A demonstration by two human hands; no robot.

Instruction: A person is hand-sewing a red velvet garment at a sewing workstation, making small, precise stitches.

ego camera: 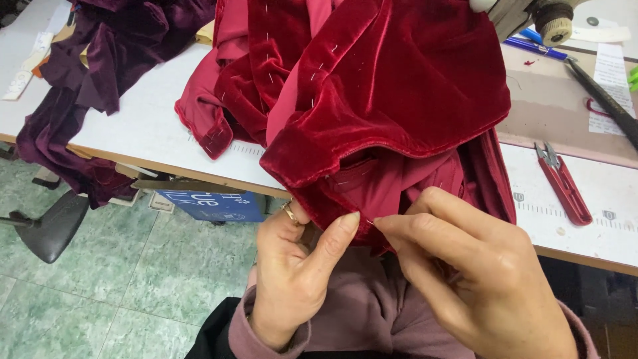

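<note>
Velvet (pixel 399 86) in red is draped over the table edge (pixel 166 163), its pinned hem pinched by the left hand (pixel 299 266). A pin (pixel 369 223) is gripped by the right hand (pixel 465 272); it is best guided flat along the hem, layers kept aligned. Red snips (pixel 565 183) lie nearby.

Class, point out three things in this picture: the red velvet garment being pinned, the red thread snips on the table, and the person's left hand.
red velvet garment (pixel 405 80): head view, on its broad folded top panel.
red thread snips (pixel 565 186): head view, on the red handle.
left hand (pixel 292 272): head view, on the back of the hand.
</note>
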